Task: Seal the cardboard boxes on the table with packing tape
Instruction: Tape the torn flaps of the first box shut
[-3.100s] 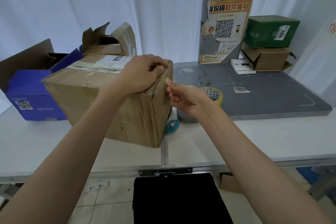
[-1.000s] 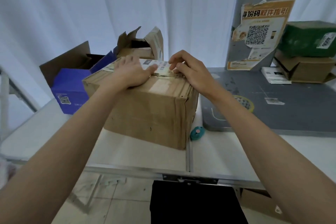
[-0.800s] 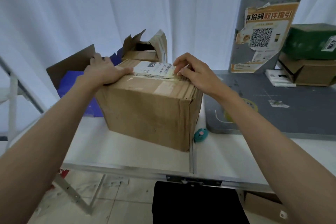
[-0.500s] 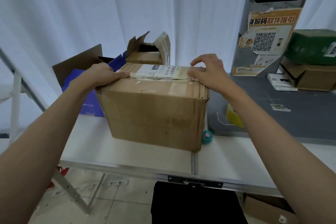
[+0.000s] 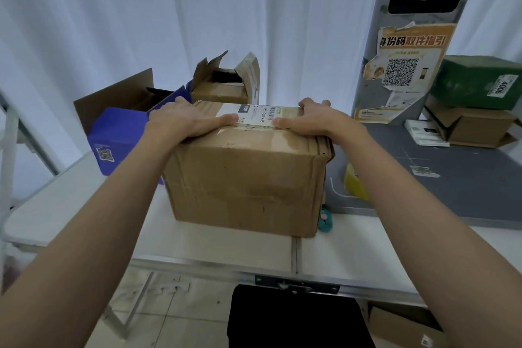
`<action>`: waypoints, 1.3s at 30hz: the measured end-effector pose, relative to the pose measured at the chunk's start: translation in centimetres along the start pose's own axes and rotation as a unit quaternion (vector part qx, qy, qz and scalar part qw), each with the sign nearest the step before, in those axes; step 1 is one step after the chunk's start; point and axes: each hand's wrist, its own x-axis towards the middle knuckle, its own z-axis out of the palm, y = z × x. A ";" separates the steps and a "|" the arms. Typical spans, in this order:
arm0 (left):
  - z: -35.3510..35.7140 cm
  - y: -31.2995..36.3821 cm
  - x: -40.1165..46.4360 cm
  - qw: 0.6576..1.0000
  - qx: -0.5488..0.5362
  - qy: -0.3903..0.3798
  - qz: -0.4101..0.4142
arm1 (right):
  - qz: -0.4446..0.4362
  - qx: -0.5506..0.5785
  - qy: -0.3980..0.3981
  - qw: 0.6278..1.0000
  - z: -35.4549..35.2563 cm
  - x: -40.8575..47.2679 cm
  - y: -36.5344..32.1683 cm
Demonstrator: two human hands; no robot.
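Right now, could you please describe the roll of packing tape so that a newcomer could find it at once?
Start at the big brown box under both hands. Just to its right, on the grey mat, sits the tape roll, the only yellow thing there.

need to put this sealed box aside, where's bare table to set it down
Bare white table lies along the near edge, in front of the brown box and right of the centre seam. The grey mat is bare mid-right. Crowded: the left back, with the blue box and the torn box, and the yellow tape roll beside the brown box.
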 end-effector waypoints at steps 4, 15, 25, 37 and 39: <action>-0.6 -1.8 1.9 0.996 -0.064 -0.055 0.010 | -0.020 0.145 -0.011 0.989 -1.0 -0.3 2.7; -0.3 2.1 -0.4 0.995 -0.049 -0.045 0.070 | -0.023 0.241 -0.035 0.970 -0.7 -1.0 4.5; -1.7 1.7 0.7 0.989 -0.103 -0.085 0.066 | -0.015 0.308 -0.118 0.944 -0.7 -0.9 5.2; -1.3 -3.8 1.6 0.971 -0.224 -0.048 0.062 | -0.026 0.403 -0.137 0.905 -0.5 -0.4 6.9; -1.3 -4.2 1.9 0.966 -0.251 -0.048 0.046 | -0.027 0.407 -0.140 0.902 -0.5 -0.2 7.0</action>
